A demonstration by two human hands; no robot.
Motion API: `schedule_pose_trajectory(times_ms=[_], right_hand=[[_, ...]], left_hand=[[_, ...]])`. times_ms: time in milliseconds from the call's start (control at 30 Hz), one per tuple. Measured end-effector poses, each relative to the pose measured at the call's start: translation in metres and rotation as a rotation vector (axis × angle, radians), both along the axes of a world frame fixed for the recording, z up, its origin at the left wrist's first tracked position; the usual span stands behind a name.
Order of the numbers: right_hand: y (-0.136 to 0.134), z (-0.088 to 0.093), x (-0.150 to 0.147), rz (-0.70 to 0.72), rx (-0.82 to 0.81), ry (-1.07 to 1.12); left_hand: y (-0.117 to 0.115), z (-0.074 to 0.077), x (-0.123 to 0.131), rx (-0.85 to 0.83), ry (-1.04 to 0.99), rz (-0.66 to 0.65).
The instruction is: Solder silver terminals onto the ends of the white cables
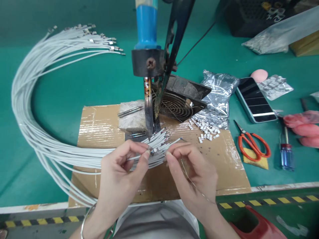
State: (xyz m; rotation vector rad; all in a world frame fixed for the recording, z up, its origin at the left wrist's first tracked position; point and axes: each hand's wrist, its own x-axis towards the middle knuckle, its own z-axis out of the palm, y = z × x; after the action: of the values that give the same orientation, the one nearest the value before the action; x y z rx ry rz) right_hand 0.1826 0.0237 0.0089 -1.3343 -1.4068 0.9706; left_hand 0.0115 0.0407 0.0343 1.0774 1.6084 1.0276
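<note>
head view – what are the hands doing by the soldering iron [148, 87]?

the left hand [124, 172], just below the iron's tip, has its thumb and forefinger pinched on a small metal connector [152, 151] at the end of one white cable. the right hand [193, 174], below and to the right of the iron, grips a thin wire [191, 182], probably solder, that trails across its palm.

and the cable bundle [22, 109]?

it loops out to the left of the iron. its far ends [92, 36], up and left of the iron, carry metal connectors where i can make them out, so i'd judge that side done.

and the near ends [159, 137]?

they fan out above the cardboard [104, 116], just below the iron's tip. they're too small and crowded to tell which are joined – i'd call this side under way, with one end being worked.

parts left over?

a scatter of small white pieces [206, 128] lies right of the iron, beside a silvery bag [219, 89]. how many ends remain, i can't say.
</note>
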Motion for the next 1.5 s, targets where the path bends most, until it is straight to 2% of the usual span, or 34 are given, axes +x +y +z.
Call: schedule_pose_trajectory(times_ms=[267, 400, 833, 1500], right_hand=[[0.006, 0.001, -0.007, 0.019, -0.109, 0.187], [0.008, 0.001, -0.009, 0.023, -0.114, 0.250], [0.017, 0.000, -0.015, -0.038, -0.110, 0.300], [0.018, 0.000, -0.016, -0.033, -0.105, 0.320]], left_hand=[[0.008, 0.002, 0.001, -0.001, -0.028, 0.016], [0.011, 0.003, 0.002, 0.012, -0.045, 0.028], [0.024, 0.003, 0.007, 0.101, -0.059, 0.097], [0.021, 0.004, 0.007, 0.113, -0.087, 0.105]])
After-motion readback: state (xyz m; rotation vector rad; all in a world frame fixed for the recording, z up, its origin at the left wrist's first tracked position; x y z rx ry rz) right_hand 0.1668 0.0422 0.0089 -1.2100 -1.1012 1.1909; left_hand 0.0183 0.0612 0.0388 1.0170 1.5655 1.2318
